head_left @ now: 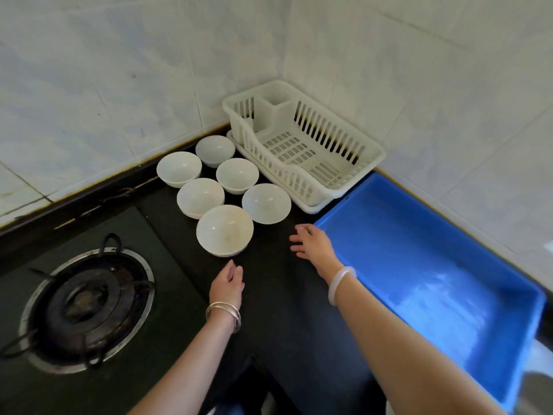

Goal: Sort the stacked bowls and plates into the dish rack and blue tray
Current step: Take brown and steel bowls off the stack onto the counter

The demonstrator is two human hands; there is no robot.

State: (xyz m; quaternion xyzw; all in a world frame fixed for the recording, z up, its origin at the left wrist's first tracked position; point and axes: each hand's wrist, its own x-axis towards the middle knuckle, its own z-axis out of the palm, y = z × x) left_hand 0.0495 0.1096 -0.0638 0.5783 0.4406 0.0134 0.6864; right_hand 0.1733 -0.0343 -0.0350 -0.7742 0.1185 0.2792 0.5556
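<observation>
**Both hands empty over the counter, bowls ahead**

My right arm runs from the lower right of the frame up toward centre, along the near-left edge of the tray [434, 265]. My right hand [312, 241] is palm down, fingers spread and loose, holding nothing; it is just beside the tray's near corner and just below the bowl at centre right. Whether the fingertips rest on the counter [269, 295] I cannot tell. A pale bangle [341, 284] sits on that wrist.

My left arm comes up from the bottom centre. My left hand [227, 284] is relaxed, fingers lightly curled and apart, gripping nothing, its tips just short of the nearest bowl [224, 230]. Metal bangles [224, 314] circle that wrist.

The blue tray fills the right side and lies empty. The white rack [302, 145] stands in the tiled corner at upper centre, also empty, touching or nearly touching the tray's far end. The burner [86, 310] is at lower left.

Six white bowls [215, 187] stand upright in two rows left of the rack, close together, each apparently a stack, though I cannot be sure.
</observation>
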